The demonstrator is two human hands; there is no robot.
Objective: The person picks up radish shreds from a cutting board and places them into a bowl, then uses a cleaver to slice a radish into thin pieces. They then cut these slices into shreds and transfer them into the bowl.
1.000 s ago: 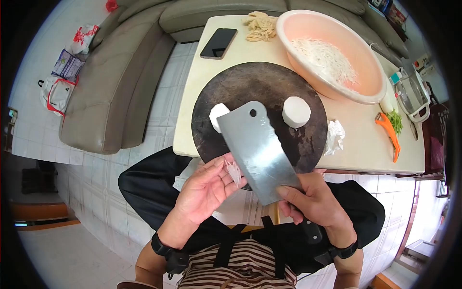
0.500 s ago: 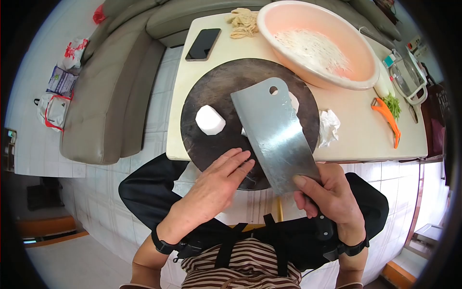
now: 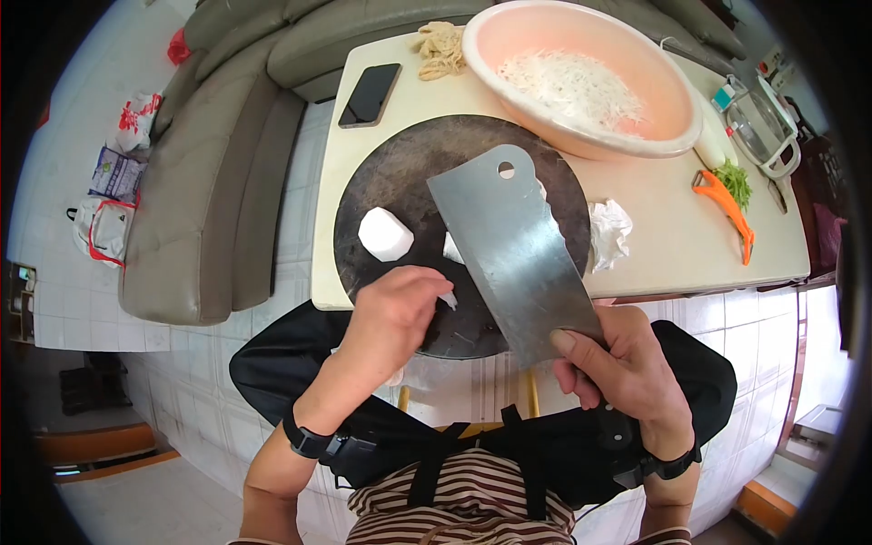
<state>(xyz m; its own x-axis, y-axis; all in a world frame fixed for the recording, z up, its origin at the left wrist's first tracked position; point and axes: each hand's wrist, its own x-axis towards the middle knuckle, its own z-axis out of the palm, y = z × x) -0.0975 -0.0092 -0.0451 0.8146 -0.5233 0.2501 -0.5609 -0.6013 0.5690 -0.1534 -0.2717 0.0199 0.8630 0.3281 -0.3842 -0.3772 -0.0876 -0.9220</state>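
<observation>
My right hand (image 3: 627,368) is wrapped round the handle of a cleaver (image 3: 522,245), with the thumb on its blade. The broad blade lies slanted over a round dark chopping board (image 3: 400,163). My left hand (image 3: 395,309) is closed in a pinch over the board's near edge, and a small translucent white radish piece (image 3: 450,299) pokes out from its fingertips. Above that hand stands a thick peeled chunk of white radish (image 3: 385,234). Another white piece (image 3: 452,249) shows beside the blade, partly covered by it. More white shows past the blade's far edge.
A large pink basin (image 3: 668,145) with white shreds stands at the table's back right. Around the board are a phone (image 3: 371,94), a cloth (image 3: 440,50), crumpled white wrapping (image 3: 609,233), an orange peeler (image 3: 727,213), green leaves (image 3: 732,184) and a lidded glass container (image 3: 763,127).
My left hand has gone from outstretched fingers to a pinch on a small white piece at the board's near side. The cleaver stays nearly in place; the view has shifted slightly.
</observation>
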